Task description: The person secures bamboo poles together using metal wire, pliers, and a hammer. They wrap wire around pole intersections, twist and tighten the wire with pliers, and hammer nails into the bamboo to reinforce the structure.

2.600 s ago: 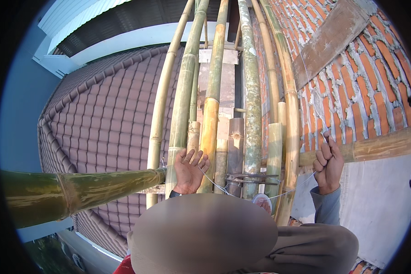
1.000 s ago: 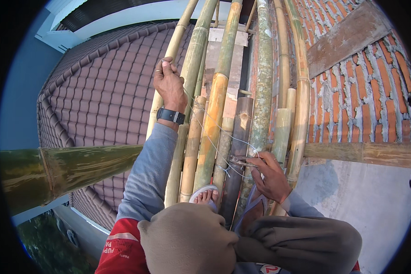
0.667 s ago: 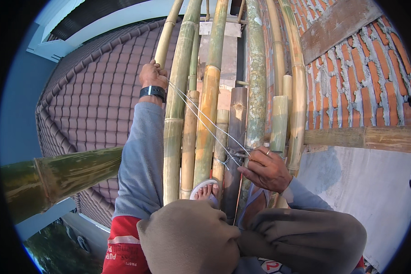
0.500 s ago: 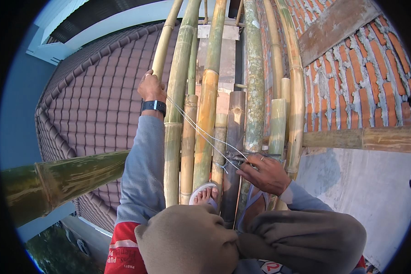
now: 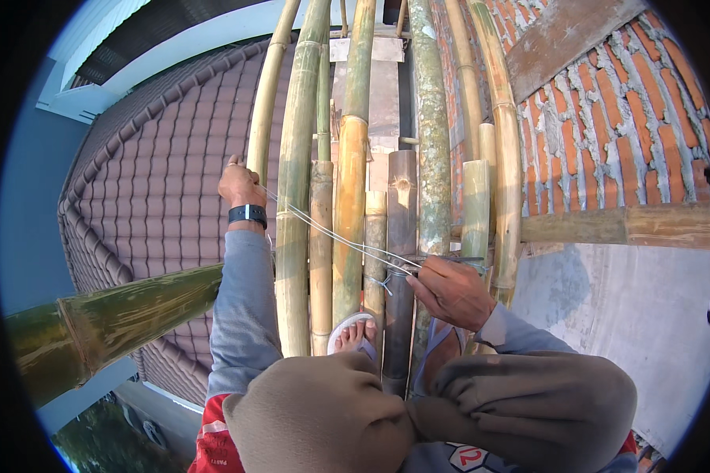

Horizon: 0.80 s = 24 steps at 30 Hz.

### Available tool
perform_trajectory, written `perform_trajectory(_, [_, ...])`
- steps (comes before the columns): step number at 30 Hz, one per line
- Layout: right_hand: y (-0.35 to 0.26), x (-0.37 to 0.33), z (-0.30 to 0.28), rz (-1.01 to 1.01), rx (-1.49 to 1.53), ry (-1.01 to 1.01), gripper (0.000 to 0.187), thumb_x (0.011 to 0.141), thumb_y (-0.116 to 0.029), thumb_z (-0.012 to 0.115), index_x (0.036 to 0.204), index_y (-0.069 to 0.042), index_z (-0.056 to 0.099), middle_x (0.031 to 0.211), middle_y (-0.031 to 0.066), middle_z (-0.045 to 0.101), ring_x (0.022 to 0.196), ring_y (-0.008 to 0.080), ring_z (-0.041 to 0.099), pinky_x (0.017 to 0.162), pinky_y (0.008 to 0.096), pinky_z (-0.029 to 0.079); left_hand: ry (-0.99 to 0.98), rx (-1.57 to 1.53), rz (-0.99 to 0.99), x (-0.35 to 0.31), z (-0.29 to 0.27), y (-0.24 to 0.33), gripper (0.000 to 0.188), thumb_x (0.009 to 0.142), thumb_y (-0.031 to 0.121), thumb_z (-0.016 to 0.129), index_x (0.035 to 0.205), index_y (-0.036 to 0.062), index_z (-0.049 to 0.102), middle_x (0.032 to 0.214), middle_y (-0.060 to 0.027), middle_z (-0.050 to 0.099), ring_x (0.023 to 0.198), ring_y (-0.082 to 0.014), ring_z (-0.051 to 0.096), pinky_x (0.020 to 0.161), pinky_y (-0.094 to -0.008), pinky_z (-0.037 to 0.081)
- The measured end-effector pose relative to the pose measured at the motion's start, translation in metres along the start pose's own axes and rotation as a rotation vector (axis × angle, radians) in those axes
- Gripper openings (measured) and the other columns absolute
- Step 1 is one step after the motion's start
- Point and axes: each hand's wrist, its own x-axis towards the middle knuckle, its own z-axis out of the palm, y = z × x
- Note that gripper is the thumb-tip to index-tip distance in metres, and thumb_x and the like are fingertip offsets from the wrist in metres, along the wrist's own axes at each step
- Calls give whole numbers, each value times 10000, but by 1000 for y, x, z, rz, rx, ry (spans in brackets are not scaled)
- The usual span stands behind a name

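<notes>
A doubled length of thin pale wire [image 5: 329,231] stretches slantwise across the bamboo poles between my hands. My left hand [image 5: 241,183] is closed around its far end, just left of the leftmost pole [image 5: 265,118]. Lower and to the right, my right hand [image 5: 454,292] pinches the near end above the dark pole [image 5: 401,213]. Dark pliers [image 5: 467,259] lie in the same hand, mostly hidden by the fingers. A short piece of wire is tied round the stubby pole [image 5: 375,236] beside my foot.
I squat on the bamboo in sandals [image 5: 353,335]. A thick green pole [image 5: 142,307] crosses at left, another crosspiece [image 5: 607,227] at right. Below left lies a tiled roof [image 5: 158,173]; a brick wall [image 5: 607,150] rises at right. A drop shows at lower left.
My left hand has moved down and left, off the top of the leftmost pole to its outer side. The right hand has turned slightly, hiding the pliers' jaws. The wire stays stretched between them.
</notes>
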Motion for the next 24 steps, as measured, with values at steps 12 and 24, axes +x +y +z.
perform_trajectory(12, [39,32,-6,-90,94,-190,200,1027,-222,608,953,-38,641,895,128,621,807,350,640,748,444,526,-1667,978,566,-224,31,-4,421,1089,385,493,1357,92,634,1005,-186,727,974,-296,704,887,-431,517])
perform_trajectory(24, [44,-4,-8,38,123,-21,313,933,-127,740,1215,-82,612,965,95,677,754,267,683,628,331,549,-1647,1013,478,-194,7,-18,379,1022,442,601,1252,172,734,928,-125,761,843,-303,722,762,-389,555])
